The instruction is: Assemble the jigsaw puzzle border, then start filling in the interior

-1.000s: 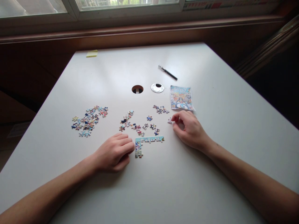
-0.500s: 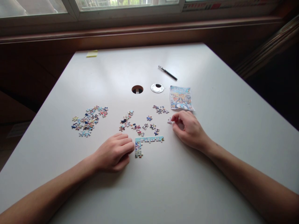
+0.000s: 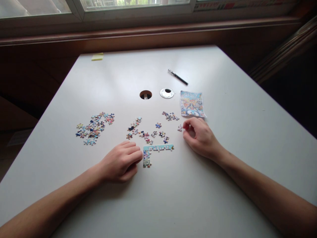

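My left hand rests on the white table with its fingers curled under, the fingertips right beside the left end of an L-shaped joined puzzle section. My right hand lies further right with its fingers curled. Thumb and forefinger tips sit just right of a single loose puzzle piece, with a small gap between them. Several loose pieces are scattered between my hands and the far side. I see nothing held in either hand.
A larger pile of loose pieces lies at the left. A small cluster sits beside a printed picture sheet. Behind are a cable hole, its metal cover, a black pen and a yellow sticky pad.
My right hand's fingertips were touching the single loose piece; now they have drawn slightly back to the right and the piece lies alone. My left hand has not moved.
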### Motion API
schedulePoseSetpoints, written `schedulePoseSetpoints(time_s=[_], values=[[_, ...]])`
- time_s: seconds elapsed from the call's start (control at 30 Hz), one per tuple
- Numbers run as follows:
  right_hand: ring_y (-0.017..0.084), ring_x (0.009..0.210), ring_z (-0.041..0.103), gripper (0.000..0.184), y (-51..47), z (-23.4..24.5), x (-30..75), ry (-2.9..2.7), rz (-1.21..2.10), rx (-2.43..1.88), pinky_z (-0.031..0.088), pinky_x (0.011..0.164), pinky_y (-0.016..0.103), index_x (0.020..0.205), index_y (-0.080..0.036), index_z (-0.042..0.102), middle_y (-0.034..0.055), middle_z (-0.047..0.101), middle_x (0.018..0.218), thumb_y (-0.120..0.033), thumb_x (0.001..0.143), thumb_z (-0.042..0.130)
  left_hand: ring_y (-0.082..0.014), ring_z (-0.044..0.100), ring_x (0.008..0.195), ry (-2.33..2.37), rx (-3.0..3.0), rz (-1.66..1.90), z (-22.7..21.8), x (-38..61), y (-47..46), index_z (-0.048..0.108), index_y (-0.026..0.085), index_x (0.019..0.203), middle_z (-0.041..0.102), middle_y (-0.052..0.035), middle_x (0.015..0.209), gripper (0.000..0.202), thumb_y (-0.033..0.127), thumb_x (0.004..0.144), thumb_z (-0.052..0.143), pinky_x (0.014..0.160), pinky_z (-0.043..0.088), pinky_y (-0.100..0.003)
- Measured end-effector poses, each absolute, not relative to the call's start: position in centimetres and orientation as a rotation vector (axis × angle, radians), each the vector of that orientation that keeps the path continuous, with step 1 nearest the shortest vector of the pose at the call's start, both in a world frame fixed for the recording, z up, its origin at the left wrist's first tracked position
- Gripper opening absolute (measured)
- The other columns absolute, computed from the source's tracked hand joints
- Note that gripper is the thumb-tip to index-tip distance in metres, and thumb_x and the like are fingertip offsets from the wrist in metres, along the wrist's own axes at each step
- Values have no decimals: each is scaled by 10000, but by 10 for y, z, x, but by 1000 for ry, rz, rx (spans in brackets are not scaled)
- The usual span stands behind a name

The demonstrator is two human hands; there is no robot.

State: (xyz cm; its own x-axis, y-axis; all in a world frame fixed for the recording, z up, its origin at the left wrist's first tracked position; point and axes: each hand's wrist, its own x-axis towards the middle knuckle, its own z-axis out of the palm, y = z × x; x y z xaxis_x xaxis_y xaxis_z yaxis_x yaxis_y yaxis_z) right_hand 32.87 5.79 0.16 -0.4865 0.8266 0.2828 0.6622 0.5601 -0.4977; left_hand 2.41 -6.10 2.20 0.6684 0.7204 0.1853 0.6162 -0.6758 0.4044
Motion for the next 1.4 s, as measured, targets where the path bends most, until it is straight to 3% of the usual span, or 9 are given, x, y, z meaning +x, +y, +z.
schedulePoseSetpoints(time_s=[0.23,0.47,0.53,0.63,0.7,0.8,0.97,1.2,1.4], values=[[258,899,562,104,58,1,329,-2324,441,-1150,457,856,430,857,-219,635,62,660,917,-146,835,565,-202,413,688,1057,2573,487,22,24,-61,356,218,769,497,-28,712,170,90,719,457,648,337,-343],[251,904,568,292,54,5,327,-2347,446,-1014,470,885,444,1116,-241,664,65,642,920,-145,865,550,-202,428,694,1058,2579,460,21,23,-61,391,216,771,505,-34,716,146,97,734,467,647,364,-344],[243,922,566,301,51,8,326,-2417,478,-833,471,897,437,1141,-252,663,70,638,967,-168,868,568,-206,471,746,1098,2576,486,21,23,-63,446,210,815,554,-49,778,136,92,754,475,693,404,-349],[235,945,556,308,49,9,326,-2585,476,-605,458,901,428,1163,-285,676,71,628,1012,-209,876,594,-246,541,990,1287,2600,596,20,24,-65,542,204,1013,639,-90,1038,247,91,796,509,885,441,-407],[227,937,552,286,48,9,326,-2644,451,-576,450,894,418,1157,-288,680,70,623,1009,-223,890,599,-290,516,1176,1407,2636,641,19,25,-66,549,212,1173,631,-102,1225,371,107,817,542,996,402,-460],[223,939,559,208,47,8,325,-2623,435,-652,447,891,408,1092,-257,672,74,621,1004,-217,905,591,-323,465,1307,1467,2685,586,18,27,-66,515,223,1328,594,-96,1375,496,147,841,575,1055,359,-485],[266,1027,566,153,46,9,325,-2555,401,-784,455,938,451,1038,-223,611,99,638,1059,-236,886,605,-351,459,1310,1606,2627,536,17,29,-65,542,223,1328,580,-107,1402,476,223,855,595,1065,325,-520],[307,1324,460,377,43,9,327,-2693,469,-521,389,1059,504,1226,-270,514,63,656,1324,-214,866,608,-345,435,1358,1601,2603,514,16,28,-65,473,238,1411,552,-92,1461,556,224,866,583,1105,271,-521],[314,1293,468,460,44,7,327,-2692,483,-558,396,1049,511,1309,-264,445,60,629,1370,-205,877,589,-345,427,1388,1637,2597,486,15,28,-64,485,199,1399,494,-109,1520,513,253,892,548,1125,254,-530]])
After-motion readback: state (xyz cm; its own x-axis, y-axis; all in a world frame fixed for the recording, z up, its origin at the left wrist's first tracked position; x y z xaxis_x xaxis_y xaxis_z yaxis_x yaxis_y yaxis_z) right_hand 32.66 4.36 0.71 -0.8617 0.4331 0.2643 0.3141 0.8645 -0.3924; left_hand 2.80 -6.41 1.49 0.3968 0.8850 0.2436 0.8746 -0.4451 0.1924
